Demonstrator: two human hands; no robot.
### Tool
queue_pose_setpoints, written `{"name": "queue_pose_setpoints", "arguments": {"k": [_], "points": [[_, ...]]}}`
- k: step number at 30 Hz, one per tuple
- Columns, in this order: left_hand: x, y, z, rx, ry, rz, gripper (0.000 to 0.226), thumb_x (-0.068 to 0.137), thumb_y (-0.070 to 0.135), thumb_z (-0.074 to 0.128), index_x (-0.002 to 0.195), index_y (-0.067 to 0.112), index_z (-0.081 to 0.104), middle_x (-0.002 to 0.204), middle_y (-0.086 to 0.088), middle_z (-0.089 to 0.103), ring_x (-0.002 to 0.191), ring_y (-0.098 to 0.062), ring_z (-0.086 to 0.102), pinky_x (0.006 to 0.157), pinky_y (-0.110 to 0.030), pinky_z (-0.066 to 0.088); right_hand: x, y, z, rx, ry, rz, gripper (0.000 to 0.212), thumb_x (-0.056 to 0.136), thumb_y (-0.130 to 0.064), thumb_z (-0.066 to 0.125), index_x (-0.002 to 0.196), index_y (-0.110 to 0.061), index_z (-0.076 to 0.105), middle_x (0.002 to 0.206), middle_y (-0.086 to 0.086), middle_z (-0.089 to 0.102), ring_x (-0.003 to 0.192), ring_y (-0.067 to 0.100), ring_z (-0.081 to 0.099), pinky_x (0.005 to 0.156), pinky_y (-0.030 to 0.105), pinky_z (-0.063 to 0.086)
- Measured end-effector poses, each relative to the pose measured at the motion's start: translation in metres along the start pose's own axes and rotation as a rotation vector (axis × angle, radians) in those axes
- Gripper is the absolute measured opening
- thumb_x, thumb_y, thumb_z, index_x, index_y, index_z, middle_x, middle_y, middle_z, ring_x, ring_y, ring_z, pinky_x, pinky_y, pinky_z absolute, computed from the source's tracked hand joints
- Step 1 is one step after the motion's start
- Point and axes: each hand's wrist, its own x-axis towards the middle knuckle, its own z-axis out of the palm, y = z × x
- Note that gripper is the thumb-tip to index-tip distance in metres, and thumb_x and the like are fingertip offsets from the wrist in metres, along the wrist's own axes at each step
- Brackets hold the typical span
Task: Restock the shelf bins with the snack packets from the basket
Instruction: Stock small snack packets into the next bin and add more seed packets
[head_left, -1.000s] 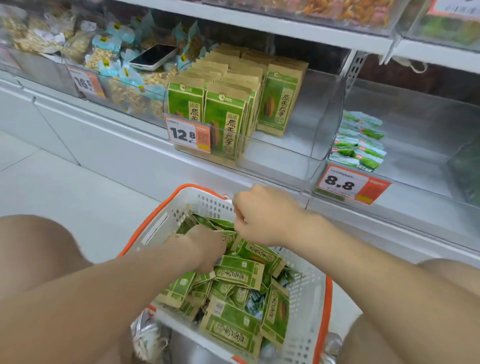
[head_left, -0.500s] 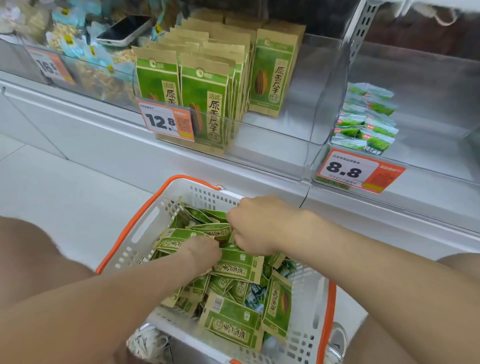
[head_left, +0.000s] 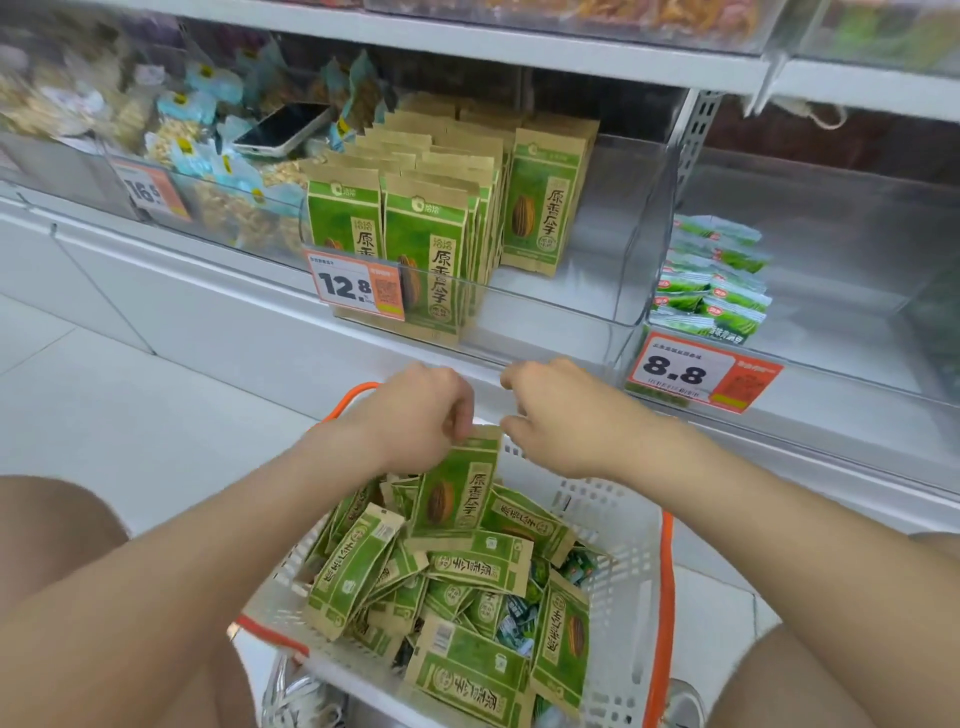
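One green packet (head_left: 457, 493), now lifted upright off the basket (head_left: 618, 545) pile, left hand (head_left: 415, 415) grip clamped on its top edge; right hand (head_left: 566, 415) curled just beside, contact unclear; shelf bin (head_left: 545, 309) above the grip likely comes next.

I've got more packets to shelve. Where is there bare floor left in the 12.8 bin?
The bin floor is bare on its right side, between the standing packets and the clear divider. The left side is packed tight with them.

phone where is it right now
In the head view the phone lies screen up at upper left, on the pile of pale blue snack bags, just left of the upright green packets on the shelf.
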Motion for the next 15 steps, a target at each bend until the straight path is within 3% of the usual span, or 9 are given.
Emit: {"name": "queue_pose_setpoints", "arguments": {"k": [2, 3, 7, 10, 13, 15], "points": [[-0.010, 0.003, -0.022, -0.271, 0.061, 0.016, 0.029, 0.091, 0.002, 0.063, 0.078, 0.028, 0.070, 0.088, 0.005, 0.071, 0.083, -0.019, 0.070, 0.076, -0.039, 0.060, -0.005, 0.003, -0.009, 0.116, -0.036, 0.056, 0.036, 0.097, -0.041, 0.065, 0.118, -0.012, 0.059, 0.101, 0.009, 0.068, 0.101, 0.031, 0.064, 0.080, 0.042, 0.056], [-0.015, 0.006, -0.031, -0.432, 0.087, 0.023, 0.028, 0.093, 0.002, 0.064, 0.080, 0.026, 0.071, 0.091, 0.003, 0.072, 0.081, -0.023, 0.072, 0.076, -0.043, 0.063, -0.008, 0.004, -0.013, 0.183, -0.033, 0.081, 0.037, 0.094, -0.043, 0.069, 0.116, -0.015, 0.061, 0.103, 0.007, 0.070, 0.098, 0.027, 0.065, 0.083, 0.042, 0.057], [-0.025, 0.021, -0.052, -0.875, 0.332, 0.050, 0.016, 0.099, 0.003, 0.068, 0.106, 0.015, 0.062, 0.091, -0.008, 0.073, 0.082, -0.026, 0.074, 0.068, -0.036, 0.064, -0.017, 0.009, -0.029, 0.607, 0.150, 0.169, 0.024, 0.086, -0.033, 0.084, 0.099, -0.019, 0.069, 0.085, 0.006, 0.078, 0.081, 0.032, 0.074, 0.082, 0.052, 0.061], [-0.024, 0.026, -0.055, -0.972, 0.357, 0.014, 0.026, 0.099, 0.024, 0.072, 0.122, 0.020, 0.061, 0.095, -0.004, 0.079, 0.092, -0.023, 0.076, 0.078, -0.039, 0.062, -0.023, 0.010, -0.043, 0.800, 0.273, 0.201, 0.025, 0.084, -0.027, 0.087, 0.095, -0.009, 0.073, 0.076, 0.007, 0.079, 0.077, 0.028, 0.078, 0.078, 0.052, 0.064], [-0.027, 0.030, -0.057, -0.955, 0.282, 0.027, 0.024, 0.105, 0.032, 0.063, 0.112, 0.012, 0.073, 0.096, -0.004, 0.081, 0.096, -0.025, 0.077, 0.089, -0.052, 0.062, -0.028, 0.007, -0.050, 0.904, 0.365, 0.201, 0.025, 0.085, -0.022, 0.086, 0.093, -0.004, 0.072, 0.075, 0.008, 0.078, 0.075, 0.025, 0.079, 0.073, 0.048, 0.065], [-0.028, 0.032, -0.058, -1.026, 0.338, 0.021, 0.024, 0.104, 0.028, 0.064, 0.106, 0.008, 0.075, 0.093, -0.007, 0.081, 0.092, -0.026, 0.078, 0.086, -0.054, 0.063, -0.027, 0.005, -0.049, 0.894, 0.417, 0.159, 0.018, 0.088, -0.027, 0.083, 0.094, -0.012, 0.074, 0.077, 0.006, 0.079, 0.076, 0.023, 0.079, 0.077, 0.051, 0.064]]}}
